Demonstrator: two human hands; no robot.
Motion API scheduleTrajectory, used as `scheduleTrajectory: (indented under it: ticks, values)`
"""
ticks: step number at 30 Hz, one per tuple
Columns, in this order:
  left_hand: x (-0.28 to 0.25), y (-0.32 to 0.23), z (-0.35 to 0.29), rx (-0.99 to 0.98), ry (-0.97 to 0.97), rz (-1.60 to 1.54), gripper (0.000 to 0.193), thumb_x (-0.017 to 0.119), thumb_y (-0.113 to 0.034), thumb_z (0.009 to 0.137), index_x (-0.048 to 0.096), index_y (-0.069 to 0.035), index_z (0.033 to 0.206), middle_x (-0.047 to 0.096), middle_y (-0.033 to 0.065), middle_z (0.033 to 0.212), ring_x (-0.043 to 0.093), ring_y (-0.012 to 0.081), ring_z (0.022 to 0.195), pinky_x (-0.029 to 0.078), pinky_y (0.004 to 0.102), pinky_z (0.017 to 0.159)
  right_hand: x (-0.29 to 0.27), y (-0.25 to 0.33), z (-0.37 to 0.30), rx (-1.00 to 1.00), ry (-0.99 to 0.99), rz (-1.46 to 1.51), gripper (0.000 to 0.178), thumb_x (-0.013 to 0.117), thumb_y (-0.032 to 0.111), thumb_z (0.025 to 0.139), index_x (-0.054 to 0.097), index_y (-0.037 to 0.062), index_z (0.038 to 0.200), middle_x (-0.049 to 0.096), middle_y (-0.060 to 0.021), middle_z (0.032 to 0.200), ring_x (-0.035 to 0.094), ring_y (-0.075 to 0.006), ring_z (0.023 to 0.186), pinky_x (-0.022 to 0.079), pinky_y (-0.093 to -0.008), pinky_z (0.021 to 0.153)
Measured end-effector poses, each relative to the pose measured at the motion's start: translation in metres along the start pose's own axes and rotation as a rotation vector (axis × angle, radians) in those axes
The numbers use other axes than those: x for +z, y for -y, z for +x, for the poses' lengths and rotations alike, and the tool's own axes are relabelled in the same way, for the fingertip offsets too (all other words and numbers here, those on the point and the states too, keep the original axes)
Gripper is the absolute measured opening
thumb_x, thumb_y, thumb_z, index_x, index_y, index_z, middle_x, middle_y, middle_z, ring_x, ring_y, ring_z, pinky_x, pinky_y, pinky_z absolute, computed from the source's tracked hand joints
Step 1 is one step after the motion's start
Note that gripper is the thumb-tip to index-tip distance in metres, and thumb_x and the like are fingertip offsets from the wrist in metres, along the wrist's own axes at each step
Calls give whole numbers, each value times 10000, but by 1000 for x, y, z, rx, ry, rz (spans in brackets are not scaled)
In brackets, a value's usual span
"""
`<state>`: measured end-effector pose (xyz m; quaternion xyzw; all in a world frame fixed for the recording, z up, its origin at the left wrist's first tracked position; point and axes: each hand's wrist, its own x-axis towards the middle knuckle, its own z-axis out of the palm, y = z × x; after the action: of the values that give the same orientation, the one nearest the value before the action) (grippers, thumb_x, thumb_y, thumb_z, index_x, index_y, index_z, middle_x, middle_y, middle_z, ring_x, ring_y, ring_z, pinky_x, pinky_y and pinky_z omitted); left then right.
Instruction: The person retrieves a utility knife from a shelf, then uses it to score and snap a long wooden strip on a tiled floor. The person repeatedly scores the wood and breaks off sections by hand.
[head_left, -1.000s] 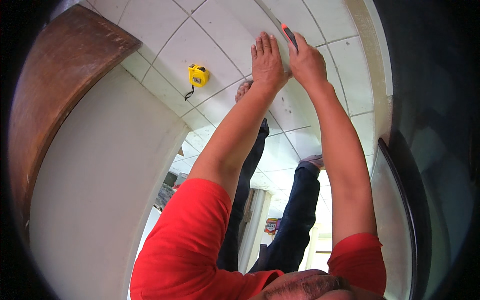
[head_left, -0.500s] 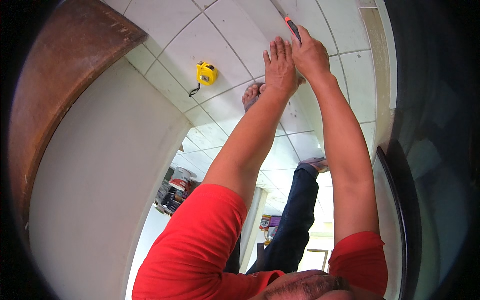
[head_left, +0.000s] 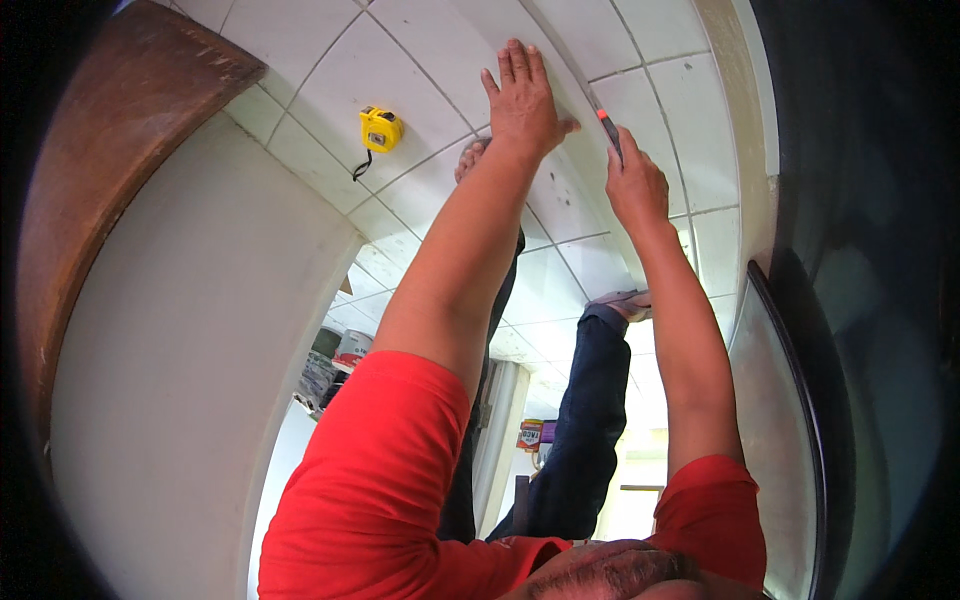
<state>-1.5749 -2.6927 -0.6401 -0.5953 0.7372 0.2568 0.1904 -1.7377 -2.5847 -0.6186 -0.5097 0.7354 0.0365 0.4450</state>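
Observation:
My left hand (head_left: pixel 523 105) presses down flat, fingers spread, on what looks like a long pale sheet (head_left: pixel 563 90) lying over the white floor tiles. To its right, my right hand (head_left: pixel 638 185) grips a slim utility knife (head_left: pixel 611 132) with a dark body and an orange-red end. The knife's end is at the sheet's long right edge; its blade is too small to make out. A yellow tape measure (head_left: pixel 381 130) with a black wrist strap rests on the tiles left of my left hand. My bare foot (head_left: pixel 472 158) shows partly behind my left forearm.
A curved brown wooden edge (head_left: pixel 130 110) and a pale panel (head_left: pixel 200 300) stand at left. Along the right runs a wall base (head_left: pixel 745 110), with a dark-rimmed panel (head_left: pixel 790 400) nearer me. Cans (head_left: pixel 353 348) and other items sit farther behind.
My right hand has drawn the knife toward me along the sheet's edge, away from my left hand. My left hand appears slightly farther up and left, its fingers more spread.

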Motion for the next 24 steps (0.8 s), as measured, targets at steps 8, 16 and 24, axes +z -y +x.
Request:
scheduleTrajectory:
  ticks: [8,16,24]
  values:
    - [-6,-10,2,-52,86,100,1357,899,-575,677,135,39,1615,132,255,1696,143,394,1582,185,644,1233,24,-73,-80,117,71,59,434,569,237,1041,494,132,1455,705,-251,1021,692,-457,898,548,-543,768]
    - [-6,-11,2,-34,67,111,1370,907,-568,663,136,54,1610,135,276,1689,152,416,1577,197,643,1231,4,-29,-22,-31,-87,204,426,563,257,1044,484,123,1441,703,-253,1017,692,-463,932,550,-546,807]
    - [1,-5,2,25,-9,47,1336,924,-536,639,207,103,1567,185,358,1641,209,481,1543,261,638,1203,1,18,35,-57,-35,151,436,540,289,1051,454,125,1445,705,-264,1014,710,-462,924,571,-548,816]
